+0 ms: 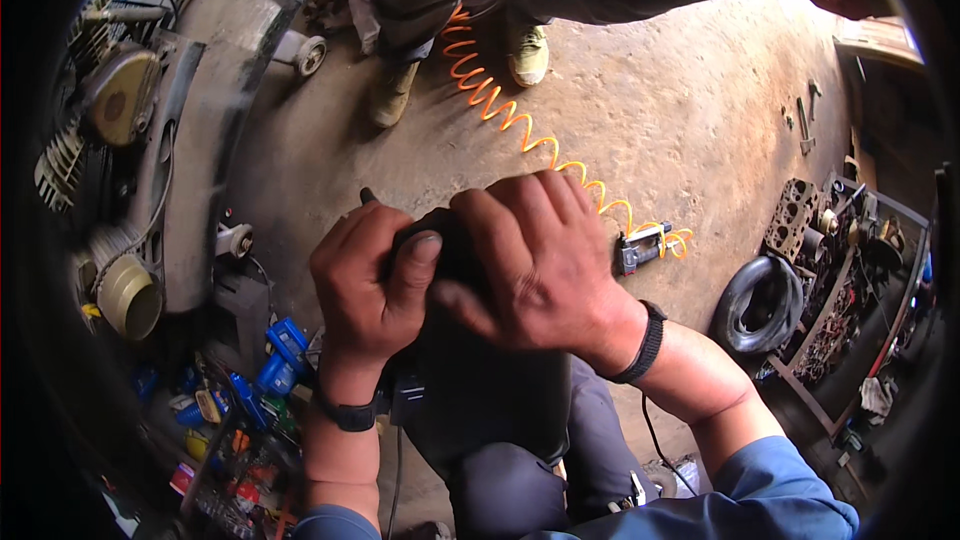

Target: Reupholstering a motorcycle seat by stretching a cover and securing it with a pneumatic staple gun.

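My left hand (368, 280) is closed around the left side of a dark black thing (455, 325), its thumb pointing up along the near side. My right hand (540, 265) grips the top of the same thing from the right, fingers bent over it. It hangs or stands above my knees; its dark surface blends with what lies below, so I cannot tell its kind. A short dark tip (368, 196) sticks out beyond my left fingers. Black bands circle both wrists.
An orange coiled air hose (515, 125) runs to a small air tool (642, 248) on the floor. Another person's shoes (528, 55) stand ahead. At left is a compressor tank (235, 50); at right, an inner tube (758, 305) beside a metal parts tray (800, 395).
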`<state>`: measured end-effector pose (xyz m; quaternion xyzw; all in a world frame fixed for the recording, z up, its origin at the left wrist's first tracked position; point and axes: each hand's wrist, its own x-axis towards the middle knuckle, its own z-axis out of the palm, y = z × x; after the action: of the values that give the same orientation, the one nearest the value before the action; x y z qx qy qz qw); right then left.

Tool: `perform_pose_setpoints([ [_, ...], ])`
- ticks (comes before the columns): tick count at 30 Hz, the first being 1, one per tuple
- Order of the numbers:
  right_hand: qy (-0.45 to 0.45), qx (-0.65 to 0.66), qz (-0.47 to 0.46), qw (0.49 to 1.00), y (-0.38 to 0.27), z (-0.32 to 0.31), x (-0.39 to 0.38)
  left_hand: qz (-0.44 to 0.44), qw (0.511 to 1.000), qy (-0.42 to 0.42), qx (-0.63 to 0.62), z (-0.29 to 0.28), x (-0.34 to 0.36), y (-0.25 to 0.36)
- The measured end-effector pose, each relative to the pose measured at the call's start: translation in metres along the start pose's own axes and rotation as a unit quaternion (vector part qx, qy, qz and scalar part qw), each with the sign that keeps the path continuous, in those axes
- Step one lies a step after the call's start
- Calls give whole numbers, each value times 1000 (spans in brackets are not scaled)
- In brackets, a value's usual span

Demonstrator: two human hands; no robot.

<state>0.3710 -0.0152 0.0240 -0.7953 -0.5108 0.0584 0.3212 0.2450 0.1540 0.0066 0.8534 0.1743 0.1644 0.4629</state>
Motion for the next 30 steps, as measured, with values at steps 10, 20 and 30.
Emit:
perform_pose_setpoints([
  [10,-113,18,24,993,0,-14,23,-33,997,19,-60,-3,-2,2],
  [20,4,-86,-106,991,-23,4,15,-32,997,53,-40,0,1,-5],
  [30,-161,-58,-76,982,-32,-5,63,-161,956,-50,-238,-27,-7,-29],
])
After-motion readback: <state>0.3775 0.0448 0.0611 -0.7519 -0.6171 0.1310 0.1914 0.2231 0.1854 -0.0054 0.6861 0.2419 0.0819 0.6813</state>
